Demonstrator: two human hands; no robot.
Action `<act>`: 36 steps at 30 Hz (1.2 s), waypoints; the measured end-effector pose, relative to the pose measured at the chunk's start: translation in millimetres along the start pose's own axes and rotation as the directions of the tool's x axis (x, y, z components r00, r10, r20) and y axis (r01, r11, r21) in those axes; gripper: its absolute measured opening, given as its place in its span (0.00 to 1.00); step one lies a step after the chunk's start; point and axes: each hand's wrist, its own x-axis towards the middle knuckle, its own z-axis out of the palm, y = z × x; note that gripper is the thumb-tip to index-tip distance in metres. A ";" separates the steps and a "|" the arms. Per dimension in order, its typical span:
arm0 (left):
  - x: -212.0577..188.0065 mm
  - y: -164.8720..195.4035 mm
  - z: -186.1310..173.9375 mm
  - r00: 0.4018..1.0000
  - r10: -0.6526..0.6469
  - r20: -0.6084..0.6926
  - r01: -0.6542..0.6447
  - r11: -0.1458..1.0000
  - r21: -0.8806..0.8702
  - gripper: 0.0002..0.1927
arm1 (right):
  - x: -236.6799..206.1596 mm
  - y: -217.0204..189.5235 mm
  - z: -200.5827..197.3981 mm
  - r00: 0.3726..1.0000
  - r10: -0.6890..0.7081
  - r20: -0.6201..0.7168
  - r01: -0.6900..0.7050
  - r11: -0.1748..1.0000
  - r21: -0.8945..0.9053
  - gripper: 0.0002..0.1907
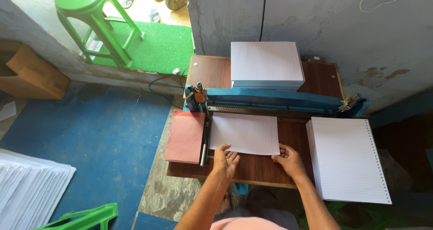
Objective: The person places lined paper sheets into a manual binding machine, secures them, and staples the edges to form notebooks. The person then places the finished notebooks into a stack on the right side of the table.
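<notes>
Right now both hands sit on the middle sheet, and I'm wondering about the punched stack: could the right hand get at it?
Probably yes. The right hand rests on the sheet's corner, and the punched stack lies just beside it on the same table, nothing between them.

Bare tabletop (257,169) free nr front edge, blue punch bar (275,99) blocks behind, punched stack (347,160) rt, pink pad (185,136) lt

A small paper workshop: blue punching machine (275,101), ruled-paper stacks (266,63).

One head camera looks steeply down from above the hands (257,160), close over the table (252,169), facing the wall (315,22) beyond them.
</notes>
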 end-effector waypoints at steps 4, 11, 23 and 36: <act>2.5 1.8 -1.2 1.000 -0.013 -0.025 0.013 1.000 -0.005 0.50 | 1.3 7.1 0.6 1.000 0.017 -0.020 -0.017 1.000 -0.005 0.29; -2.3 3.2 -2.5 1.000 -0.018 -0.014 0.018 1.000 0.006 0.49 | 2.3 8.2 -0.8 1.000 0.015 0.000 -0.015 0.999 0.038 0.28; -18.4 6.5 4.2 0.999 -0.024 -0.034 0.024 1.000 0.015 0.48 | 1.2 8.7 -3.2 1.000 -0.002 0.011 0.001 1.000 0.030 0.28; -16.3 8.5 4.3 0.999 -0.020 -0.032 0.022 0.998 0.057 0.49 | -2.4 1.5 -0.5 1.000 0.022 0.001 -0.023 0.998 0.063 0.28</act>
